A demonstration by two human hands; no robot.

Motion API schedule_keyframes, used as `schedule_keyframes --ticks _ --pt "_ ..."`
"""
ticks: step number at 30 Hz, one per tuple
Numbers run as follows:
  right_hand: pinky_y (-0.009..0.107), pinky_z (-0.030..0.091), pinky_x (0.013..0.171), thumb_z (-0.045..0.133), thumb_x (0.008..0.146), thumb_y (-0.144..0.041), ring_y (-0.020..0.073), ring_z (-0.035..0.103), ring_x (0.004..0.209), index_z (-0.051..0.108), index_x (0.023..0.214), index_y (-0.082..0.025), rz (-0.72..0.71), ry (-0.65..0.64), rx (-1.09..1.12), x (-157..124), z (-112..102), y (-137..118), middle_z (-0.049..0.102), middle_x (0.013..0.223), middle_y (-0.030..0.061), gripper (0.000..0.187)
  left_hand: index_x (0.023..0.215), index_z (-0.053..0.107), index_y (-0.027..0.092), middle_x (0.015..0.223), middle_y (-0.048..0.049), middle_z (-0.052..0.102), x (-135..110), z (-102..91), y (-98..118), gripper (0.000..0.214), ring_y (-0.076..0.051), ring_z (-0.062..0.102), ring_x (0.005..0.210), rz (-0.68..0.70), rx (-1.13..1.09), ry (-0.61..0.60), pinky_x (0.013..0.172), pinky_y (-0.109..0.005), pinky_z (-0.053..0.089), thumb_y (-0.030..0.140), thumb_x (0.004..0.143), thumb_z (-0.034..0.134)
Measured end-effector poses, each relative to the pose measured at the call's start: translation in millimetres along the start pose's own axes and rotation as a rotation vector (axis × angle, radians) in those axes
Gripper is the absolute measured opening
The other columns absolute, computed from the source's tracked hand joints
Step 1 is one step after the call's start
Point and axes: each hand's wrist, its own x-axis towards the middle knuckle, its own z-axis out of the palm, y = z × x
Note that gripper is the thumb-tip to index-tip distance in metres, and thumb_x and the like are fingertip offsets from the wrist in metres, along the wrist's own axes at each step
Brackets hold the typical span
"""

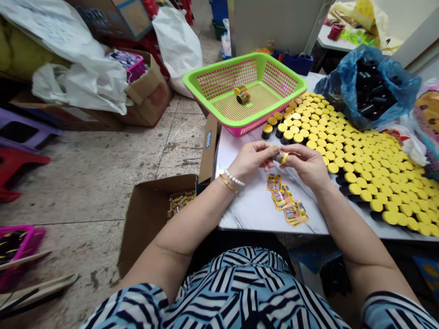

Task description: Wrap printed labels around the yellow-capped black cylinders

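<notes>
1. Left of our fingers, a brown cardboard box (151, 219) holds small gold-and-black packets (180, 203).
2. Our left hand (252, 160) grasps a small yellow-and-black printed roll (281, 157) between its fingertips.
3. Our right hand (307, 165) grasps the roll's other side; an even fingertip pinch should stop it slipping.
4. Below our fingers, small printed paper cards (283, 201) lie overlapping on a white marble table (247, 201).
5. Right of our fingers stand rows of black tubes with round yellow caps (363, 169); beyond our fingers, a green-and-pink plastic basket (219, 64) holds a yellow-and-black roll (242, 94).

Held item (281, 157) half hidden by fingers (291, 153); label text (283, 198) probably unreadable
</notes>
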Motion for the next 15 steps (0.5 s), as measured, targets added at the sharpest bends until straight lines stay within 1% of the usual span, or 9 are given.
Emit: schedule_keyframes --ticks 2,3,4,6,8,11,13,15 --pt "0.029 0.067 0.061 0.090 0.076 -0.037 0.0144 0.072 0.075 0.080 0.092 -0.025 -0.119 0.033 -0.048 -1.8 1.0 3.6 0.067 0.096 0.0008 0.023 0.082 0.071 0.012 0.059 -0.0011 0.064 -0.5 2.9 0.8 0.051 -0.007 0.054 0.045 -0.091 -0.036 -0.029 0.041 -0.017 0.039 0.059 0.073 0.088" --pt "0.029 0.066 0.056 0.090 0.076 -0.037 0.0139 0.071 0.070 0.079 0.088 -0.024 -0.161 0.049 -0.070 -3.0 2.1 4.5 0.065 0.093 0.0002 0.021 0.080 0.070 0.012 0.058 -0.0013 0.064 -0.7 4.6 1.2 0.051 -0.006 0.051 0.043 -0.135 -0.051 -0.039 0.039 -0.017 0.036 0.060 0.076 0.086" --pt "0.028 0.065 0.052 0.090 0.076 -0.039 0.0135 0.070 0.067 0.077 0.086 -0.024 -0.184 0.063 -0.094 -4.2 3.3 4.5 0.063 0.091 -0.0002 0.021 0.080 0.070 0.011 0.059 -0.0016 0.064 -0.9 6.2 1.4 0.051 -0.005 0.049 0.041 -0.172 -0.059 -0.043 0.037 -0.017 0.034 0.060 0.078 0.084" --pt "0.028 0.064 0.050 0.088 0.078 -0.042 0.0135 0.070 0.064 0.074 0.085 -0.024 -0.189 0.074 -0.145 -6.2 5.4 2.2 0.060 0.089 -0.0003 0.024 0.079 0.071 0.011 0.059 -0.0023 0.065 -1.1 8.6 1.1 0.052 -0.004 0.046 0.038 -0.214 -0.050 -0.039 0.035 -0.018 0.031 0.062 0.081 0.081" --pt "0.029 0.066 0.053 0.087 0.079 -0.044 0.0135 0.070 0.066 0.073 0.091 -0.025 -0.177 0.039 -0.188 -7.5 6.8 -1.9 0.062 0.095 0.0009 0.026 0.077 0.070 0.011 0.054 -0.0018 0.062 -1.2 9.3 0.1 0.055 -0.005 0.045 0.036 -0.217 -0.025 -0.019 0.034 -0.019 0.029 0.065 0.082 0.078" --pt "0.031 0.069 0.059 0.087 0.079 -0.042 0.0139 0.071 0.072 0.077 0.100 -0.027 -0.182 -0.052 -0.252 -9.1 7.7 -5.8 0.061 0.106 0.0030 0.028 0.072 0.066 0.012 0.046 0.0010 0.054 -1.8 8.0 -0.4 0.059 -0.005 0.043 0.033 -0.180 -0.007 -0.009 0.033 -0.019 0.023 0.069 0.081 0.077" --pt "0.033 0.070 0.060 0.088 0.078 -0.040 0.0144 0.070 0.073 0.078 0.096 -0.027 -0.210 -0.034 -0.259 -10.7 8.2 -4.9 0.059 0.103 0.0027 0.024 0.076 0.067 0.013 0.048 0.0014 0.056 -2.9 6.6 1.3 0.058 -0.004 0.041 0.033 -0.158 -0.051 -0.050 0.033 -0.019 0.020 0.069 0.082 0.076" --pt "0.033 0.070 0.058 0.089 0.077 -0.036 0.0139 0.070 0.071 0.077 0.089 -0.027 -0.236 0.028 -0.217 -12.2 8.7 -2.3 0.056 0.099 0.0009 0.019 0.082 0.068 0.013 0.054 0.0014 0.060 -4.5 5.4 4.1 0.053 -0.003 0.040 0.033 -0.152 -0.112 -0.106 0.032 -0.018 0.018 0.066 0.083 0.077"
